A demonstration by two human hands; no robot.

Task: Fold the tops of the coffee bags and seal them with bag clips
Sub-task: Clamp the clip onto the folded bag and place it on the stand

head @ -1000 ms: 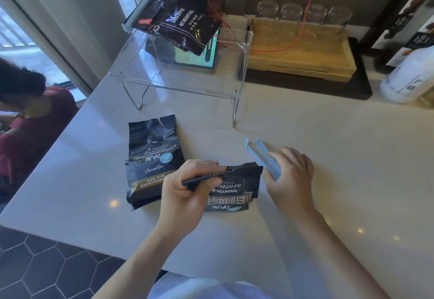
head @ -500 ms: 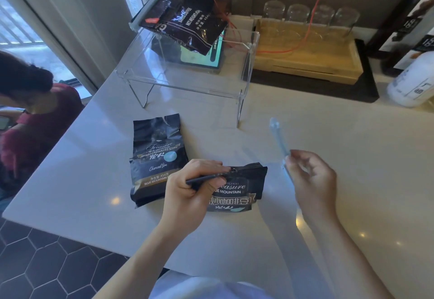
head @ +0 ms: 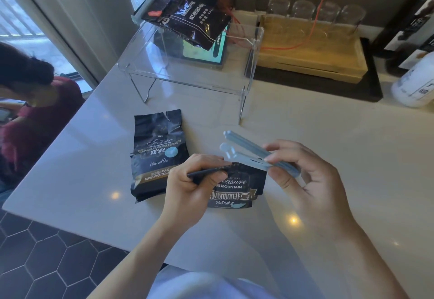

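Observation:
Two black coffee bags lie on the white counter. The nearer bag (head: pixel 237 188) has its top folded down, and my left hand (head: pixel 195 186) pinches that folded edge flat. My right hand (head: pixel 303 176) holds a long pale blue bag clip (head: pixel 249 155) by its hinge end; the clip's two arms are spread apart and hover just above the fold. The second bag (head: pixel 157 155) lies to the left with its top unfolded. A third dark bag (head: pixel 187 19), with a pale clip (head: pixel 150 1) across its top, rests on a clear acrylic shelf (head: pixel 187 80) at the back.
A wooden tray (head: pixel 312 56) with several upturned glasses (head: pixel 303 9) stands at the back right on a black mat. A white bottle (head: pixel 415 84) is at the far right. A person in a red top (head: pixel 30 120) sits beyond the counter's left edge.
My right hand picked the blue clip up off the counter, swung it leftward and brought it, opened, over the folded top. My left hand kept its pinch on the fold.

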